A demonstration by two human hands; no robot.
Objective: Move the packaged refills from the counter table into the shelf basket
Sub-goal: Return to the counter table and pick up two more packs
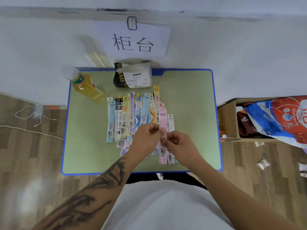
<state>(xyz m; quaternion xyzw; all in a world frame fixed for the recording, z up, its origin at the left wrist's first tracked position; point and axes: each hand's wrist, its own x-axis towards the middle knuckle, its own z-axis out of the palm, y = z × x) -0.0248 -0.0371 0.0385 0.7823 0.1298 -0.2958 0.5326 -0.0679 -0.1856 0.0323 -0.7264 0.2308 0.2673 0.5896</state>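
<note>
Several long, thin packaged refills point(131, 117) in blue, pink, yellow and black lie side by side in the middle of the green counter table point(191, 113). My left hand point(146, 138) and my right hand point(178, 144) meet over the right part of the pile. Both pinch a pink refill packet point(163, 120) that sticks up between their fingertips. More pink and blue packets lie partly hidden under my hands and wrists. No shelf basket is in view.
A bottle of yellow drink point(84, 85) stands at the table's back left. A black-and-white bag point(132, 75) sits at the back centre below a paper sign point(134, 40). An open cardboard box point(230, 120) with bags stands on the floor to the right. Cords point(33, 113) lie on the floor to the left.
</note>
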